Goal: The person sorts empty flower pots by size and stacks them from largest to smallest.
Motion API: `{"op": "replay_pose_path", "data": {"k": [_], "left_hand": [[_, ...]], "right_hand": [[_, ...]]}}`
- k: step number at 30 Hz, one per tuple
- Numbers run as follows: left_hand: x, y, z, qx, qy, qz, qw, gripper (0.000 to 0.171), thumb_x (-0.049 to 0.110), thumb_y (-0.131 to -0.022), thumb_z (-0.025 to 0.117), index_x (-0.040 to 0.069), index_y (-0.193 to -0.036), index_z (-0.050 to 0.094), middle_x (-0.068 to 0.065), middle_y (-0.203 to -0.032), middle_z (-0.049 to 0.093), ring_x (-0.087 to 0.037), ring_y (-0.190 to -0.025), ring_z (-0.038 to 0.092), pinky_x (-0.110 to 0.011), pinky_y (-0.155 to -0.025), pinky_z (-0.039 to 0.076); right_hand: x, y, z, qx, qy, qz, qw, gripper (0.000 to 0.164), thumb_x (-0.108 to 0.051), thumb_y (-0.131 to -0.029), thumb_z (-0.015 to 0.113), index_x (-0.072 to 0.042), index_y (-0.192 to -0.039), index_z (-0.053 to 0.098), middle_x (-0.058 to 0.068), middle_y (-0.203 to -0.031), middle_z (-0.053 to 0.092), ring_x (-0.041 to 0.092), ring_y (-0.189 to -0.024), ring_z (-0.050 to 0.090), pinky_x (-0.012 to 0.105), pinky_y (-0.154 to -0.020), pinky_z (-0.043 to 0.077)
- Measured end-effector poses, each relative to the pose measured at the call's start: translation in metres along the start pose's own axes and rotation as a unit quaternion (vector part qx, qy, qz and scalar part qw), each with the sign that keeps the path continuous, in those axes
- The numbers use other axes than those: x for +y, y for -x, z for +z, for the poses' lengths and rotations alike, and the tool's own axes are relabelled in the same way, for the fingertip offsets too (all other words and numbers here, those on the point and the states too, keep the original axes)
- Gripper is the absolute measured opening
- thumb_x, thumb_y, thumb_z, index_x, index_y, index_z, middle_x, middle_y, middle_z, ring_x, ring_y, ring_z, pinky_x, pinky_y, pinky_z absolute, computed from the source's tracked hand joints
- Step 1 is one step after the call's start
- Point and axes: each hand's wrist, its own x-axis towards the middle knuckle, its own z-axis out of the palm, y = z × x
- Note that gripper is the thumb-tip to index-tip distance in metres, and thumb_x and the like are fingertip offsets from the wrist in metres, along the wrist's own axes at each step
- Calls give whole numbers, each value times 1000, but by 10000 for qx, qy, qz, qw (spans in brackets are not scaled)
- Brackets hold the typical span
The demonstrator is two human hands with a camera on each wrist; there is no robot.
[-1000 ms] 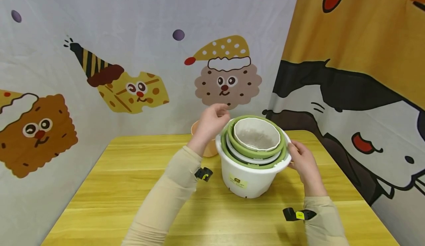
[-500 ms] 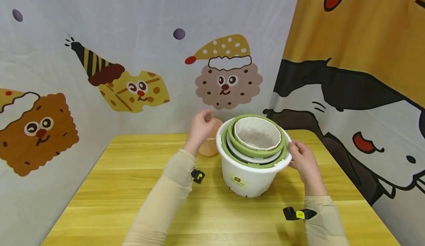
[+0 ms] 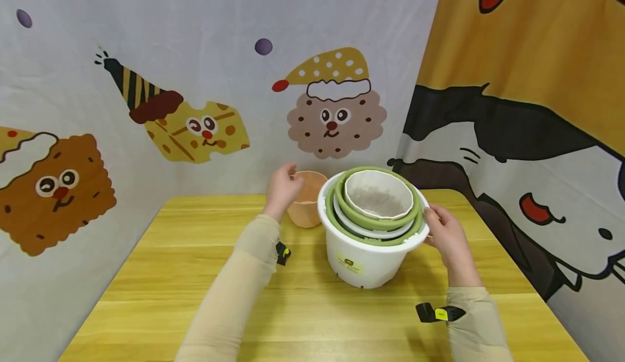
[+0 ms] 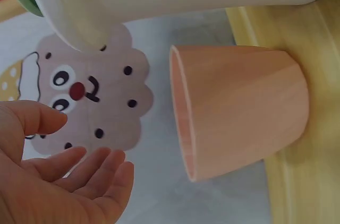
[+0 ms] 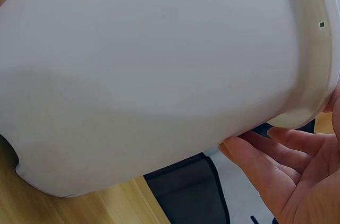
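A large white flowerpot [image 3: 363, 264] stands upright on the table, with green and white pots nested inside it. Topmost in the nest is a small white pot [image 3: 378, 194] with a wavy rim. My right hand [image 3: 448, 240] holds the large pot's rim at its right side; in the right wrist view its fingers [image 5: 297, 141] reach beneath the rim. To the left, an orange flowerpot [image 3: 305, 214] stands upright. My left hand [image 3: 283, 189] hovers just left of its rim, fingers relaxed and holding nothing; in the left wrist view a gap separates hand and orange pot.
The wooden table [image 3: 195, 275] reaches back to a cartoon-printed curtain [image 3: 219, 52]. Another printed curtain [image 3: 527, 52] hangs along the right side. Both wrists wear black straps [image 3: 439, 313].
My left hand has moved left and down, away from the nested pots, so more of the orange pot shows. My right hand stays at the large white pot's rim.
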Motion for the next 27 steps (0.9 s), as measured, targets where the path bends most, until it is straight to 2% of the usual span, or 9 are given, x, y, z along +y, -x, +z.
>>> {"op": "replay_pose_path", "data": {"k": [9, 17, 22, 27], "left_hand": [[-12, -2, 2, 73, -214, -250, 9994, 56, 18, -96, 60, -4, -145, 44, -23, -144, 48, -37, -132, 46, -47, -109, 40], [-29, -5, 2, 121, -202, -486, 9985, 59, 22, -97, 60, -4, -146, 41, -23, -146, 45, -38, -134, 43, -49, -109, 39], [-44, -8, 3, 165, -244, -520, 9982, 60, 23, -97, 62, -4, -146, 41, -23, -146, 45, -39, -133, 44, -49, -108, 40], [-52, -9, 4, 165, -250, -507, 9983, 61, 23, -97, 63, -4, -147, 40, -24, -147, 44, -40, -132, 44, -51, -108, 40]], "right_hand": [[1, -2, 0, -25, -39, -24, 10000, 63, -42, -105, 36, 2, -150, 36, 27, -139, 44, 11, -90, 58, 19, -71, 56], [1, -1, 0, -6, -23, -18, 10000, 63, -42, -105, 36, 2, -150, 36, 27, -139, 45, 10, -90, 58, 19, -71, 56], [0, 0, 1, 21, -7, -12, 10000, 63, -42, -105, 36, 2, -150, 36, 27, -138, 45, 12, -92, 58, 19, -72, 56], [0, 0, 1, 38, -15, -17, 10000, 62, -41, -105, 36, 2, -150, 36, 27, -138, 46, 14, -92, 58, 19, -72, 56]]}}
